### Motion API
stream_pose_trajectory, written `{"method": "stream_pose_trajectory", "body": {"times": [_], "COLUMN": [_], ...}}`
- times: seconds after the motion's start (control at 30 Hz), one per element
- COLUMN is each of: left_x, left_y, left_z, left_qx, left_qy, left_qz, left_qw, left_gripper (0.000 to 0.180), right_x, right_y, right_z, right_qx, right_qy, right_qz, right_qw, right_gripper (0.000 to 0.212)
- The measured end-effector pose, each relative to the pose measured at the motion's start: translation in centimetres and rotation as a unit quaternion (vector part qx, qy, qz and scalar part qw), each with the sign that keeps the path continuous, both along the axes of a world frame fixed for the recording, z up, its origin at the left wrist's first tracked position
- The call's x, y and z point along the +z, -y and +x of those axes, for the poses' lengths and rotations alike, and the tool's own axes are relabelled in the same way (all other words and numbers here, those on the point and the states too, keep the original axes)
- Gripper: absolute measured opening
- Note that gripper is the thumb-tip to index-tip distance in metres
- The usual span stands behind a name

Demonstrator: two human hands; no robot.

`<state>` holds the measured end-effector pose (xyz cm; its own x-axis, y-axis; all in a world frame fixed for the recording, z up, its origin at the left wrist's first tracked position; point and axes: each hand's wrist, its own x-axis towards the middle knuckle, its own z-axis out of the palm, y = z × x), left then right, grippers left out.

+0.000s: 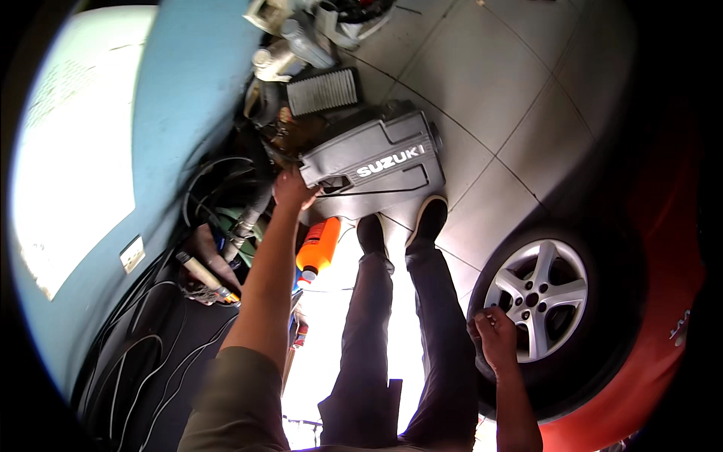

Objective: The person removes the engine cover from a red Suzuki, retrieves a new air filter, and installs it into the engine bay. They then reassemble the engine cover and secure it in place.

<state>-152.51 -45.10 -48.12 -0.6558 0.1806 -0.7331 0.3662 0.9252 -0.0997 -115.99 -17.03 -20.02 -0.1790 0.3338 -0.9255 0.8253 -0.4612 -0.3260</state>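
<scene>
A black plastic engine cover [376,162] with pale raised lettering lies on the tiles just beyond my feet, tilted up to the right. My left hand [294,188] reaches out to its left corner, fingers curled around the edge there; part of the grip is hidden. Just beyond the cover, a pleated air filter [322,92] in a dark frame rests among other parts. My right hand [495,337] hangs low on the right, in front of a car wheel [544,273] with a silver spoked rim. Its fingers are curled in; whatever they hold, if anything, is hidden.
An orange bottle [319,245] with a white cap lies left of my feet. Hoses, cables and a yellow-handled brush [202,273] crowd the blue wall [177,90]. Grey bottles [305,44] stand at the far left. A red car body [640,377] borders the right side.
</scene>
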Motion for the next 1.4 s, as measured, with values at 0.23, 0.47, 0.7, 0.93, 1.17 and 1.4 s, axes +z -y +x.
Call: {"method": "stream_pose_trajectory", "body": {"times": [0.23,0.47,0.7,0.93,1.17,1.4], "left_x": [-3.7,0.1,3.6,3.6,4.0,-6.2], "left_y": [2.0,-4.4,-17.8,-22.6,-20.4,-9.2], "left_z": [-0.9,1.4,7.6,11.5,12.2,-2.8], "left_qx": [-0.001,0.048,0.083,0.192,0.223,0.255], "left_qy": [-0.034,-0.02,0.092,0.095,0.178,-0.165], "left_qz": [0.091,0.298,0.266,0.313,0.385,0.305], "left_qw": [0.995,0.953,0.956,0.925,0.878,0.903], "left_gripper": [0.07,0.039,0.04,0.029,0.032,0.035], "right_x": [-4.5,-11.7,-22.1,-25.7,-27.6,-26.5], "right_y": [1.8,5.8,4.6,1.1,-1.4,-2.3], "right_z": [-1.5,-4.8,-13.7,-11.3,-10.5,-8.6], "right_qx": [-0.074,0.012,0.129,0.034,0.104,0.085], "right_qy": [-0.025,-0.114,-0.148,-0.147,-0.11,-0.11], "right_qz": [-0.065,-0.06,0.155,0.196,0.051,0.059], "right_qw": [0.995,0.992,0.968,0.969,0.987,0.989], "right_gripper": [0.014,0.017,0.053,0.052,0.063,0.06]}}
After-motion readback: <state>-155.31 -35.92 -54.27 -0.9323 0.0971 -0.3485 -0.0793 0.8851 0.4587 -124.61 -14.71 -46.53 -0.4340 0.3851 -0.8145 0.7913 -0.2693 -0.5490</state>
